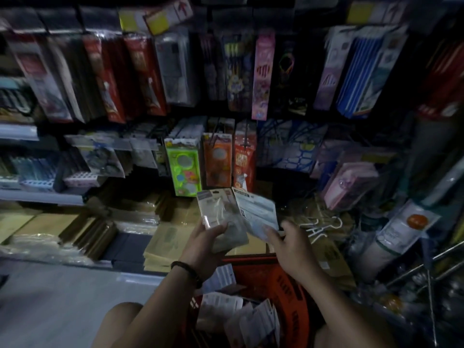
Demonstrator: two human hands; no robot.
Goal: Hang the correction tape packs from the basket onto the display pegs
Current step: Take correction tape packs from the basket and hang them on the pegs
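Dim aisle, stationery display; frame is motion-blurred, fine print unreadable.

Left hand (209, 237): fingers curled around a small stack of correction tape packs (221, 217), thumb pressed across the front of the clear blister, cards upright with the hang-holes up. A dark beaded bracelet (187, 271) sits on that wrist.

Right hand (288, 243): fingertips pinching the lower edge of another pack (256, 212), tilted to the right, printed back facing me. The two held lots touch along their inner edges, fanned apart at the top.

Both hands are raised over an orange basket (291, 290) low in the foreground. More white-backed packs in the basket (241, 315) lie loose and overlapping.

Display ahead: upper row of long hanging packets, red ones (140, 76) to the left, a narrow pink packet (262, 76) near centre, a blue-striped one (356, 76) to the right. Lower row, just above the held cards: a lime-green blister card (184, 169), an orange card (218, 162) beside it, then a red-orange card (244, 156). Bare wire pegs (283, 136) show to the right of those, against a dark backing.

Below the pegs, a shelf carries flat stacks of brown envelopes (163, 244) and film-wrapped bundles. Pale shelf edges (17, 131) run along the left. Grey floor (50, 305) at lower left.
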